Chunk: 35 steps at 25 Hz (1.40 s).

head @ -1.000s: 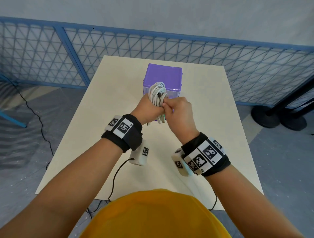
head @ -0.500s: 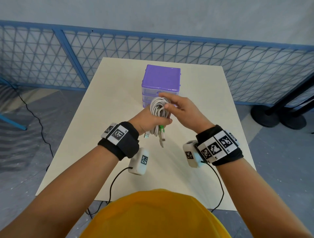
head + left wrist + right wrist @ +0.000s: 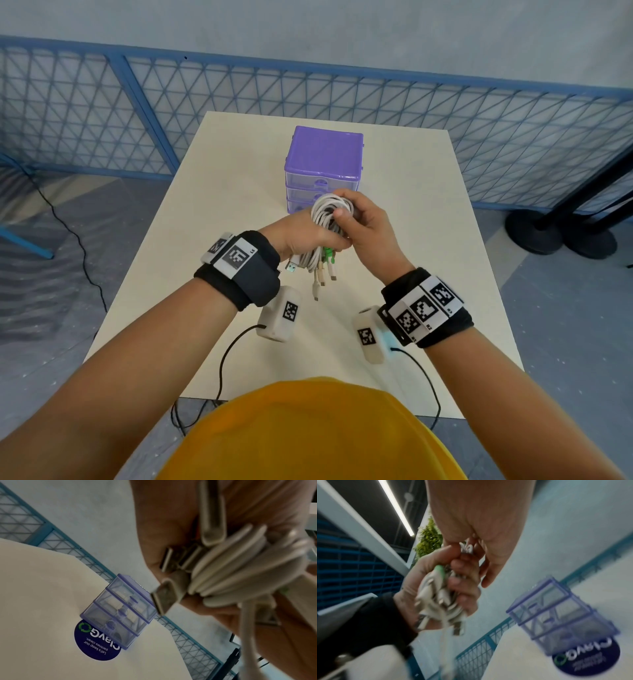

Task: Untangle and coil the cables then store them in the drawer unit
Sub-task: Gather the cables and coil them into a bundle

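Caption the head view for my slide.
Both hands, left hand and right hand, grip coiled white cables before a closed purple plastic drawer unit.

drawer unit: purple three-drawer plastic unit (image 3: 324, 164) on the cream table (image 3: 219, 212), upper centre of the frame
cables: white coiled cable bundle (image 3: 330, 214) centre of the frame, before the unit, above the table
hands: left hand (image 3: 301, 236) left of the bundle, right hand (image 3: 368, 228) right of it
fence: blue mesh fence (image 3: 102, 113) behind the table, across the upper frame

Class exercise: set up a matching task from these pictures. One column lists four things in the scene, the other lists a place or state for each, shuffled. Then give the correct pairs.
Things
1. cable bundle
2. drawer unit
3. round sticker
4. USB plugs

Places or states
A. lies flat on the table, partly under the drawers
B. stands on the table, all drawers closed
C. dangle below the left hand
D. gripped by both hands, the right hand at its top loop

Pairs: 1-D, 2-B, 3-A, 4-C
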Tool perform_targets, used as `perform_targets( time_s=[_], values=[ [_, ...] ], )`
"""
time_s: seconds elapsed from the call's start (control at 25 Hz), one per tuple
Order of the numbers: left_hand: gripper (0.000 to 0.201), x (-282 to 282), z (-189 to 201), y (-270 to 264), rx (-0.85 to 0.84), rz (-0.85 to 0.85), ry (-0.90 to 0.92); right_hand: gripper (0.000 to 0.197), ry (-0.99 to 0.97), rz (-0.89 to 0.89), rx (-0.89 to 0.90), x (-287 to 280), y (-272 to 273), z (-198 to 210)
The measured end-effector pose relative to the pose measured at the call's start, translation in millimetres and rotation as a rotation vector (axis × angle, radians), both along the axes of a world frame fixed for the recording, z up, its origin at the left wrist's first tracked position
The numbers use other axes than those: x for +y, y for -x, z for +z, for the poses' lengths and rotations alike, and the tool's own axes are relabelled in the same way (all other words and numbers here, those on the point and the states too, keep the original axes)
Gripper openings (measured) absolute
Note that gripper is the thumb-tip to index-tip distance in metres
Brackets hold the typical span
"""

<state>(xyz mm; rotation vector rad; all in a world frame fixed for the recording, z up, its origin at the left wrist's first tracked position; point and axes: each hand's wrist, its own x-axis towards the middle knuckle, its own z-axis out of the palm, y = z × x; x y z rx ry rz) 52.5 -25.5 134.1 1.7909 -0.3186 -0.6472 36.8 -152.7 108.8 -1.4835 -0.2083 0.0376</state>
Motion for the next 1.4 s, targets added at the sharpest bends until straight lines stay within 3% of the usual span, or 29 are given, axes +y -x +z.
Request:
perform_targets(
  time_s=[0.08, 0.2, 0.32, 0.44, 0.52, 0.76, 0.96, 1.24, 1.4],
  values=[
    [0.012, -1.4, 0.5, -2.7, -0.015, 0.063, 0.067, 0.034, -0.12, 0.072, 0.083, 9.0, 3.0, -4.1],
    [0.011, -1.4, -6.6, -3.1, 0.078, 0.252, 0.28, 0.047, -0.119, 0.247, 0.287, 13.4, 7.6, -9.5],
    [0.012, -3.4, -14.6, 0.3, 0.109, 0.344, 0.41, 0.04, 0.021, 0.349, 0.404, 7.4, 6.2, 0.7],
    [0.02, -8.9, -20.0, 4.4, 0.135, 0.408, 0.511, 0.028, 0.295, 0.359, 0.434, 4.8, 3.0, 10.1],
    [0.02, -11.8, -19.7, 5.8, 0.138, 0.422, 0.528, 0.019, 0.446, 0.309, 0.405, 7.7, 3.5, 14.4],
    [0.024, -8.4, -17.6, 8.7, 0.093, 0.321, 0.533, 0.025, 0.487, 0.202, 0.342, 11.1, 0.9, 17.6],
    [0.02, -10.2, -22.3, 10.3, 0.144, 0.46, 0.475, 0.024, 0.509, 0.202, 0.36, 21.7, 5.1, 11.2],
    [0.018, -9.4, -27.5, 9.7, 0.238, 0.428, 0.496, 0.022, 0.602, 0.24, 0.426, 21.8, 0.1, 5.0],
    [0.02, -9.4, -29.5, 9.5, 0.301, 0.54, 0.491, 0.015, 0.603, 0.318, 0.448, 18.8, 2.3, 6.0]
  ],
)
